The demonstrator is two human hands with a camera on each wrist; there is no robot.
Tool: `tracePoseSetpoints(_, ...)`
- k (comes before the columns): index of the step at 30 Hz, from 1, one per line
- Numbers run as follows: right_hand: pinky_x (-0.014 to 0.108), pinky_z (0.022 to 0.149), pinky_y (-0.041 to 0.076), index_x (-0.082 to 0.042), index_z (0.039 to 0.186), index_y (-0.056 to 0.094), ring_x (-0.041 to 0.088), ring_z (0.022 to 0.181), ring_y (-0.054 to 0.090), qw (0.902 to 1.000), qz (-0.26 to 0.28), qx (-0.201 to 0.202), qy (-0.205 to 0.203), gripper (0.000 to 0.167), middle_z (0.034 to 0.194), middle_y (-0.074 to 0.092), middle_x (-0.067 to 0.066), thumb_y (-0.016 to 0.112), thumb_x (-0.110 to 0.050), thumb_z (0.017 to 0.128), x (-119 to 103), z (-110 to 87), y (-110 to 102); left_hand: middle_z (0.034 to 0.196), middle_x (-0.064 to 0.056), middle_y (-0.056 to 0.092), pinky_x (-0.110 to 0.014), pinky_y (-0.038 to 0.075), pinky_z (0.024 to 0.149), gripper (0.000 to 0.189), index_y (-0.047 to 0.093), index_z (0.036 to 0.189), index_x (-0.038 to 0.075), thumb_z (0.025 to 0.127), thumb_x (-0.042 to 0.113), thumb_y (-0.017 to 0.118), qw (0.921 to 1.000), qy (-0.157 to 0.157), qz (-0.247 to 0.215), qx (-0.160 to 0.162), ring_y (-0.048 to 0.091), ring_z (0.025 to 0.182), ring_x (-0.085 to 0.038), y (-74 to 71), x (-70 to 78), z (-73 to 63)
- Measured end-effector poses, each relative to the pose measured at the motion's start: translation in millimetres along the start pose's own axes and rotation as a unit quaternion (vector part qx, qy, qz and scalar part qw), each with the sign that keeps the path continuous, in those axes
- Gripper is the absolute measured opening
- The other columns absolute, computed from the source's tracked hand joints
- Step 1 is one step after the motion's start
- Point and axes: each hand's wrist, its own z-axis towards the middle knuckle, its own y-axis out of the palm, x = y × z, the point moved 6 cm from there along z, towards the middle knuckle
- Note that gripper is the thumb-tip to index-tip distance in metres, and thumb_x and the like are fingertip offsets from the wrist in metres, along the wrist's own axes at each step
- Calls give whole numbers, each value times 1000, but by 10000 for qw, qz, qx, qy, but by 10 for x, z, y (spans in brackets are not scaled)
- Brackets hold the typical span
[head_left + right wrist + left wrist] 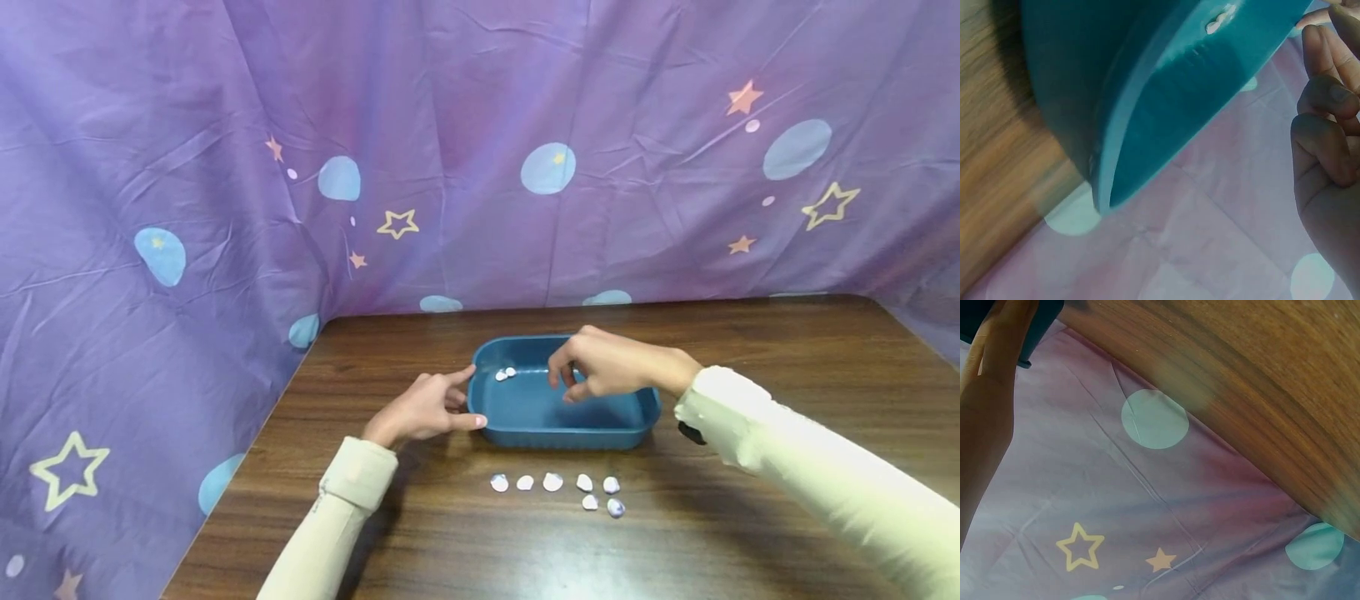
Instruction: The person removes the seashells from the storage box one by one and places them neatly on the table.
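On the table stands a blue rectangular tub (570, 437) with rounded corners. Two small whitish shells (502, 376) lie inside near its left end; whitish pieces (1219, 22) also show in the right wrist view. My left hand (427, 408) touches the tub's left end, index finger and thumb spread along the rim. Over the tub's middle is my right hand (600, 364), fingers bent downward, thumb tip apart from the fingertips, nothing visible between them. Several more shells (552, 482) lie in front of the tub, mostly in a row, with two below its right end.
The brown wooden table (420, 533) reaches back to a purple cloth (465, 108) printed with stars and ovals, hanging behind and at the left. A dark object (691, 432) shows under the right sleeve's cuff.
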Motion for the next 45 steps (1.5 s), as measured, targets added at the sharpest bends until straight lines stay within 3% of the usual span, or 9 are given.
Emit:
tracePoseSetpoints(7, 19, 58, 44, -24, 89, 74, -1, 58, 49, 9999, -72, -78, 121, 15, 72, 66, -14, 82, -19, 78, 31, 144, 20, 114, -14, 76, -43, 56, 104, 90, 31, 154, -4, 88, 37, 77, 10000, 21, 5, 10, 73, 110, -28, 8, 0, -8)
tracePoseSetpoints(16, 21, 62, 50, -23, 89, 74, 3, 65, 57, 9989, -253, -282, 280, 16, 74, 68, -12, 83, -16, 79, 75, 304, 23, 115, -16, 75, -43, 57, 102, 90, 31, 154, -4, 88, 36, 77, 10000, 17, -76, -5, 73, 110, -29, 1, 12, -9)
tracePoseSetpoints(26, 23, 63, 53, -17, 92, 76, 6, 69, 61, 9964, -299, -561, 562, 16, 75, 70, -6, 83, -14, 79, 178, 483, 72, 114, -14, 76, -42, 57, 102, 90, 31, 154, -4, 88, 36, 77, 9999, 43, -101, -1, 73, 110, -28, 11, 18, -12)
tracePoseSetpoints(35, 22, 61, 52, -15, 91, 76, 6, 69, 61, 9954, -464, -535, 648, 17, 75, 70, -6, 85, -14, 76, 258, 620, 99, 114, -15, 76, -42, 57, 101, 90, 32, 154, -5, 88, 36, 77, 9999, 52, -108, 16, 73, 110, -28, -3, 24, -9)
tracePoseSetpoints(45, 25, 65, 55, -11, 99, 77, 9, 73, 63, 9897, -836, -783, 862, 22, 87, 74, -2, 84, -14, 79, 284, 799, 194, 115, -15, 76, -41, 57, 101, 90, 32, 154, -3, 88, 37, 77, 9999, 40, -145, 28, 73, 111, -29, 8, 8, -4)
